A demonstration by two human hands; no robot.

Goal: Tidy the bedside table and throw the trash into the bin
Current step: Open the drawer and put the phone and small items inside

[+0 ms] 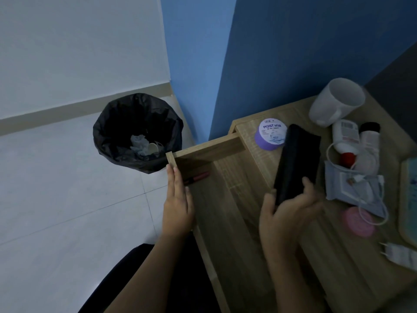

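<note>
The wooden bedside table (334,251) has its drawer (212,147) pulled out toward me. My left hand (178,204) rests flat with straight fingers on the drawer's front edge. My right hand (291,213) grips the near end of a long black case (297,161) above the table's edge. A pink and black lip tube (196,177) lies inside the drawer at its far left corner. The bin (137,132), lined with a black bag, stands on the floor to the left and holds crumpled tissue and a cup.
On the tabletop stand a purple cream jar (270,136), a white mug (336,102), two lotion bottles (356,141), a wipes pack (354,188) with a white cable (372,211), a pink round tin (358,222) and a charger plug (397,254). Blue wall behind.
</note>
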